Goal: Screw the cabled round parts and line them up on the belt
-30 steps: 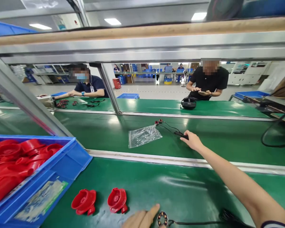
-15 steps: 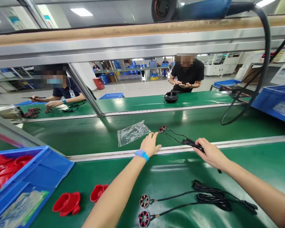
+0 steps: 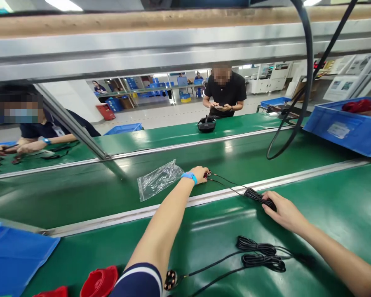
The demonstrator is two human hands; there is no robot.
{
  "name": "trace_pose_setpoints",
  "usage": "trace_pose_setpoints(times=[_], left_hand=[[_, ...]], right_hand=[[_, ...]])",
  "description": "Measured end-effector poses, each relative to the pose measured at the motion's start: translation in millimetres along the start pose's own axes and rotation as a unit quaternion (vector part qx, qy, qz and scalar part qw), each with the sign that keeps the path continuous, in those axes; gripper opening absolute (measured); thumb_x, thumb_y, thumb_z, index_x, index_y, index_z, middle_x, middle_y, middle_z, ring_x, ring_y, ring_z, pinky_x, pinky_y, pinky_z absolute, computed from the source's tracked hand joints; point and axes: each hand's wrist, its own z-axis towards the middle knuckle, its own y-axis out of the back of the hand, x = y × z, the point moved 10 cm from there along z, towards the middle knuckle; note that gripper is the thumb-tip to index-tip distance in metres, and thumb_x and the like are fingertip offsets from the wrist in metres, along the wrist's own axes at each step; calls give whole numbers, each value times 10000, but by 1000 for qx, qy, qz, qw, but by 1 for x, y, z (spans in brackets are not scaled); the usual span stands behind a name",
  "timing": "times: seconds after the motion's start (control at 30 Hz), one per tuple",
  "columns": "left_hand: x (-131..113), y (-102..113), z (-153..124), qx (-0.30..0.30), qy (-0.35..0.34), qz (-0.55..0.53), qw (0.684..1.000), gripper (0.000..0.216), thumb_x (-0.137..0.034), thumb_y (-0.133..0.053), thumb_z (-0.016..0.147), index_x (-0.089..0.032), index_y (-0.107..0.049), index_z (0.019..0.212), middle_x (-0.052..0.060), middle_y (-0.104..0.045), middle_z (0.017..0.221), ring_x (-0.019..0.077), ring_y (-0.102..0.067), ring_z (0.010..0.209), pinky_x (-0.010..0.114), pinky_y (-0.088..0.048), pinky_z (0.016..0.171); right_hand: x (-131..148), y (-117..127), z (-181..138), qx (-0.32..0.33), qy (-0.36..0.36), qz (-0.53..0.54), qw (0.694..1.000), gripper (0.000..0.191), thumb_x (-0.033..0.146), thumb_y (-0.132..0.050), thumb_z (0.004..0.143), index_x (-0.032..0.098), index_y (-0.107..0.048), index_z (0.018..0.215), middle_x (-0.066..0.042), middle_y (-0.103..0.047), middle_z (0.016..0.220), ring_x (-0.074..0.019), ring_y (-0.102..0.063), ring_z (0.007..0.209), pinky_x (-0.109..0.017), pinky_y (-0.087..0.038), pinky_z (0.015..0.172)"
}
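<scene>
My left hand (image 3: 200,174), with a blue wristband, reaches across the green belt and closes on two small round motor coils (image 3: 208,173) beside a clear plastic bag (image 3: 158,180). Thin black wires run from those coils to a black cable bundle (image 3: 259,197), which my right hand (image 3: 282,211) grips on the near bench. Closer to me lie two more coiled black cables (image 3: 259,255) leading to a coil part (image 3: 170,279) by my left arm.
Red plastic parts (image 3: 99,282) and a blue bin (image 3: 15,255) sit at the lower left. Another blue bin (image 3: 346,128) stands at the right. A thick black hose (image 3: 303,82) hangs from above. Two people work across the belt; a black round device (image 3: 206,124) lies before one.
My left hand has reached further to the coils and closed on them. My right hand has drawn the cable bundle onto the near bench. The view has shifted right.
</scene>
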Motion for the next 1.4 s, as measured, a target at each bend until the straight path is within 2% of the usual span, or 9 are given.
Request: trace_pose_setpoints(times=[0.2, 0.37, 0.5, 0.67, 0.73, 0.83, 1.0, 1.1, 1.4], left_hand=[[-1, -1, -110, 20, 41, 35, 998, 348, -260, -726, 866, -146, -622, 1178, 134, -643, 1123, 301, -647, 1029, 410, -528, 898], [-3, -38, -221, 55, 107, -5, 993, 422, -295, -749, 864, -144, -584, 1222, 122, -658, 1084, 312, -662, 980, 378, -534, 832], [-7, -68, -272, 68, 135, -61, 987, 440, -340, -683, 930, -168, -521, 1301, 94, -634, 1146, 259, -643, 1040, 340, -522, 900], [-18, -69, -313, -65, 152, -147, 975, 663, -585, -532, 974, -177, -364, 1469, 131, -418, 1477, 259, -399, 1386, 376, -363, 1157], [-30, -71, -320, -118, 138, -148, 972, 1063, -802, -543, 836, -125, -159, 1560, 181, -202, 1597, 344, -128, 1499, 508, -172, 1237], [-53, -94, -316, -97, 90, -123, 984, 1376, -956, -525, 658, -74, 3, 1572, 194, -31, 1621, 384, 56, 1500, 585, -6, 1229], [-61, -114, -304, -77, 62, -128, 987, 1262, -829, -589, 780, -80, 50, 1570, 169, 13, 1626, 323, 40, 1511, 485, -136, 1253], [-71, -112, -295, -92, 31, -136, 986, 1214, -748, -623, 822, -71, 56, 1566, 177, 22, 1625, 316, 48, 1511, 460, -185, 1250], [-151, -102, -226, -119, -56, -155, 979, 1202, -681, -682, 803, -57, 7, 1565, 184, -15, 1624, 319, 30, 1512, 481, -176, 1254]], right_hand=[[17, -10, -22, 27, 61, 39, 997, 257, 464, -440, 972, 246, -546, 1059, -92, -581, 1284, -255, -581, 1153, -475, -465, 985], [51, -30, -44, 114, 126, 52, 984, 300, 456, -415, 991, 258, -564, 1161, -103, -562, 1355, -276, -544, 1241, -496, -459, 1029], [56, -34, -59, 150, 162, 36, 975, 352, 500, -428, 984, 324, -521, 1275, -60, -537, 1400, -287, -514, 1290, -507, -455, 1057], [67, -41, -68, 146, 228, -35, 962, 1109, 760, -731, 672, 340, -225, 1564, -102, -259, 1595, -421, -367, 1383, -626, -385, 1078], [73, -47, -67, 144, 252, -62, 955, 1233, 774, -767, 602, 336, -167, 1586, -112, -221, 1606, -445, -339, 1390, -659, -353, 1084], [77, -53, -62, 148, 256, -86, 951, 1071, 662, -716, 728, 341, -158, 1585, -120, -349, 1538, -401, -424, 1331, -621, -397, 1060], [66, -49, -69, 147, 232, -87, 958, 836, 368, -610, 742, 322, -313, 1522, -128, -575, 1190, -326, -633, 926, -459, -568, 724], [45, -43, -86, 155, 193, -89, 965, 714, 332, -539, 782, 335, -373, 1476, -103, -580, 1094, -247, -629, 674, -359, -511, 483], [-16, 49, -137, 104, 108, -234, 961, 475, 378, -445, 868, 244, -533, 1316, -110, -579, 1101, -213, -634, 605, -328, -473, 377]])
